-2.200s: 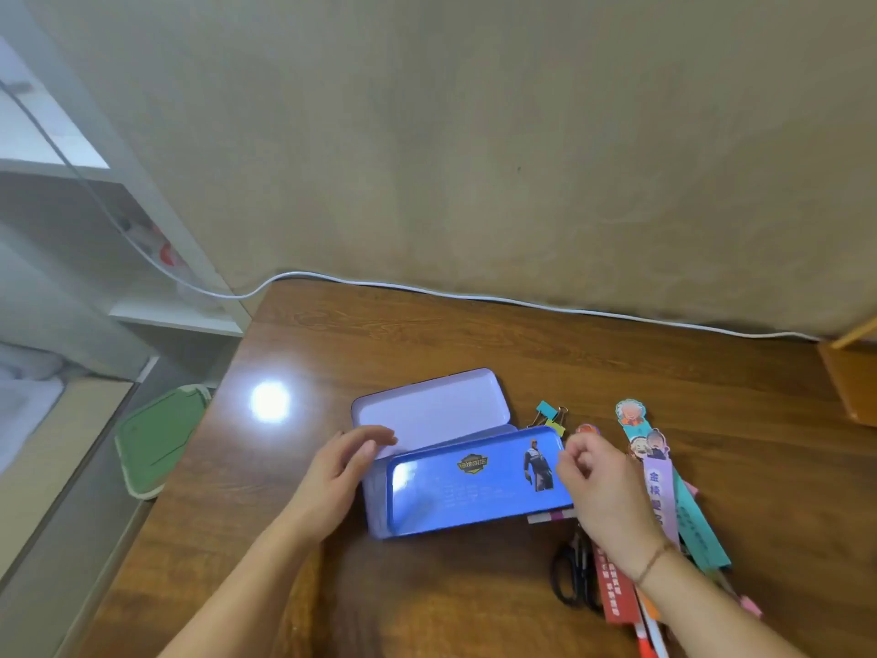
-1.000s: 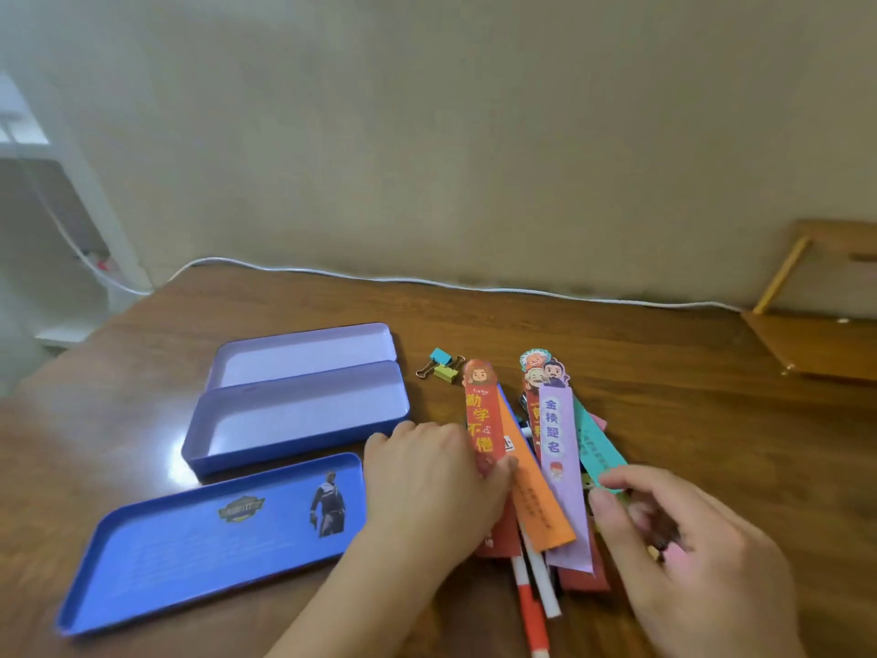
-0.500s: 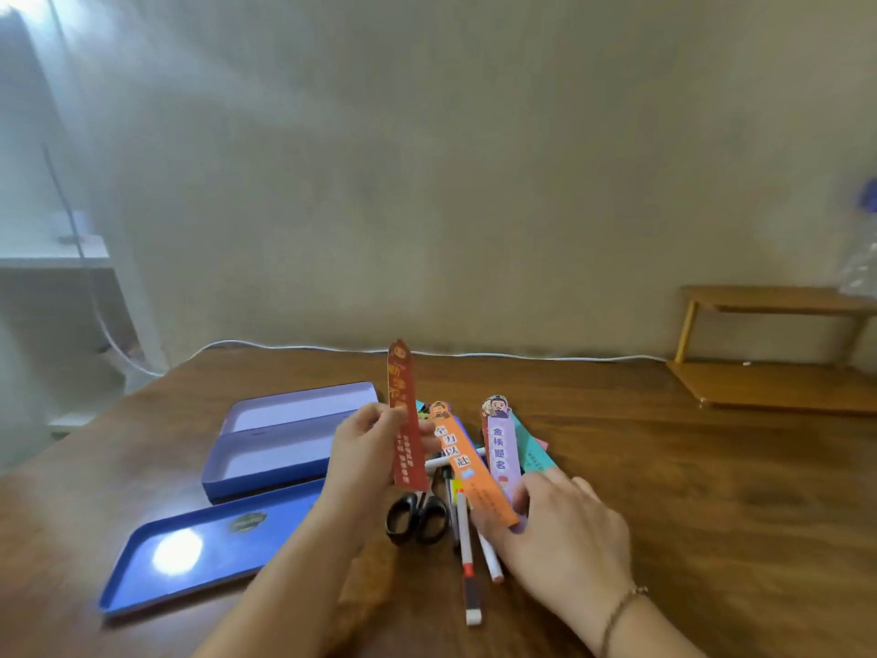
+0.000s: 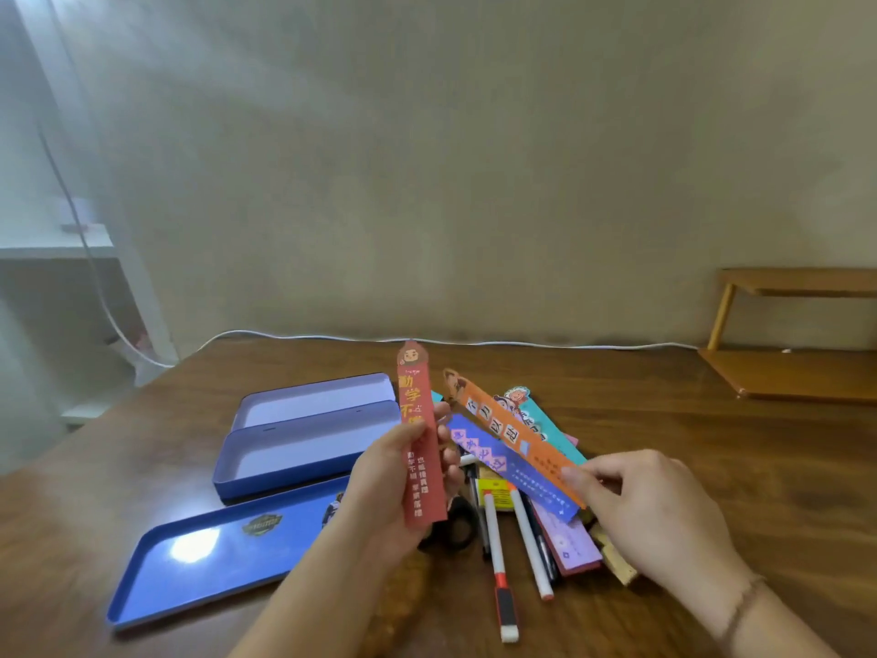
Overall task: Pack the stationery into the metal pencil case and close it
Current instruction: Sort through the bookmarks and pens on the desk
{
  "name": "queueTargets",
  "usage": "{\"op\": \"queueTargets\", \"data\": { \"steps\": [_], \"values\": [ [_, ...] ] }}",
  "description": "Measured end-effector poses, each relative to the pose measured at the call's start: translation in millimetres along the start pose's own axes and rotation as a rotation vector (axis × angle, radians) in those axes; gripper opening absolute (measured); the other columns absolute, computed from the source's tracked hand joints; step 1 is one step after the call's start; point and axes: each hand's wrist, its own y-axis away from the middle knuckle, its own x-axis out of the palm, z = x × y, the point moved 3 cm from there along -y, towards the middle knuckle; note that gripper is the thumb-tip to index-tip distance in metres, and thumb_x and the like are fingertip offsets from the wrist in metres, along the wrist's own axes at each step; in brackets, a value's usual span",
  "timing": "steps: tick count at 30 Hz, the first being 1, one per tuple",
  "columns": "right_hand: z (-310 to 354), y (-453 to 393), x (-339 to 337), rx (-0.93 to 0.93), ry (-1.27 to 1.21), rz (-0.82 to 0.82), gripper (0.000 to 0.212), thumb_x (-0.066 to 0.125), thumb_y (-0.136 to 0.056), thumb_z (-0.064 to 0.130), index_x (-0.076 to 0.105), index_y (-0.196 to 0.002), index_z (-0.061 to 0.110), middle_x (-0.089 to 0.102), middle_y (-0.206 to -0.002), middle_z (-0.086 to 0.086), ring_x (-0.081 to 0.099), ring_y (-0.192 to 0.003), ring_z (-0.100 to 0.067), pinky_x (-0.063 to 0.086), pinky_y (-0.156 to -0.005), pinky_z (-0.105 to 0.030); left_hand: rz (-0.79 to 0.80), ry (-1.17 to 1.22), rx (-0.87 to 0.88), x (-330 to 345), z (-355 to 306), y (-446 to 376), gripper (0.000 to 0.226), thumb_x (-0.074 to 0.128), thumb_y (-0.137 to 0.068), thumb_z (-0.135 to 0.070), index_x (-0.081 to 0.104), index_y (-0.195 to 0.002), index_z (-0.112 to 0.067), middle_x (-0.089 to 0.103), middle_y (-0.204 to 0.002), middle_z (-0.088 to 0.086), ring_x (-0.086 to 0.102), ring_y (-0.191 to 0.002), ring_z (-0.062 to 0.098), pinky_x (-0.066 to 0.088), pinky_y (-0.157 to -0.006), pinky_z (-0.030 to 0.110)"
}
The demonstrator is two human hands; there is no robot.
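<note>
Red bookmark (image 4: 420, 448) pinched in left hand (image 4: 394, 496) grip, orange bookmark (image 4: 515, 434) pinched in right hand (image 4: 650, 510), both beside the empty pencil case tray (image 4: 303, 448); creasing risked if forced in askew.

A red bookmark (image 4: 420, 448) with yellow and white characters and a cartoon face on top. An orange bookmark (image 4: 510, 432) with dark characters. A blue-violet bookmark (image 4: 512, 465) with pink patches. A teal bookmark (image 4: 545, 427). A blue metal case (image 4: 303, 439) with a pale lilac interior. White markers (image 4: 496, 553) with red-orange bands. A dark brown wooden table (image 4: 712, 467).
</note>
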Motion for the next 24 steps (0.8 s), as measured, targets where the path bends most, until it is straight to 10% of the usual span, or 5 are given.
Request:
{"op": "queueTargets", "data": {
  "steps": [4, 8, 12, 17, 24],
  "values": [
    [-3, -3, -11, 0.011, -0.480, -0.047, 0.035, 0.056, -0.094, 0.032, 0.069, -0.066, 0.017, 0.066, -0.054, 0.005, 0.051, -0.044, -0.015, 0.038, -0.044, -0.026, -0.039, 0.039, 0.041, 4, 4, -2, 0.031, 0.038, -0.105, -0.017, 0.056, -0.127, -0.007, 0.066, -0.078, 0.011, 0.060, -0.059, 0.021, 0.054, -0.050, 0.029],
    [26, 20, 2, 0.182, -1.029, 0.285, 0.030, 0.057, -0.094, 0.024, 0.073, -0.076, 0.005, 0.065, -0.055, -0.013, 0.037, -0.033, -0.013, 0.032, -0.034, -0.019, -0.014, -0.040, -0.015, 13, 20, 7, 0.032, 0.038, -0.105, -0.029, 0.058, -0.123, -0.010, 0.076, -0.101, 0.019, 0.075, -0.085, 0.030, 0.062, -0.068, 0.042],
    [39, 30, 13, 0.036, -0.586, 0.218, 0.040, 0.061, -0.086, 0.048, 0.072, -0.062, 0.019, 0.068, -0.058, 0.006, 0.062, -0.061, -0.001, 0.048, -0.054, -0.018, 0.075, 0.020, -0.076, 22, 27, 12, 0.040, 0.039, -0.102, -0.042, 0.055, -0.125, -0.014, 0.075, -0.104, 0.015, 0.074, -0.088, 0.027, 0.059, -0.071, 0.044],
    [41, 30, 5, -0.177, -0.075, -0.001, 0.068, 0.028, -0.062, 0.087, 0.062, -0.067, 0.028, 0.062, -0.072, 0.018, 0.054, -0.076, -0.005, 0.032, -0.047, -0.017, 0.055, 0.021, -0.037, 14, 24, 7, 0.039, 0.044, -0.102, -0.039, 0.060, -0.125, -0.012, 0.063, -0.075, 0.009, 0.057, -0.054, 0.014, 0.051, -0.049, 0.029],
    [21, 5, 5, -0.215, 0.250, 0.021, 0.049, 0.044, -0.084, 0.069, 0.055, -0.123, 0.042, 0.047, -0.108, 0.021, 0.040, -0.096, 0.000, 0.035, -0.054, -0.013, 0.069, 0.098, -0.087, 3, 18, 0, 0.058, 0.037, -0.096, -0.059, 0.061, -0.116, -0.010, 0.053, -0.069, 0.006, 0.045, -0.045, 0.012, 0.041, -0.039, 0.021]
  ]
}}
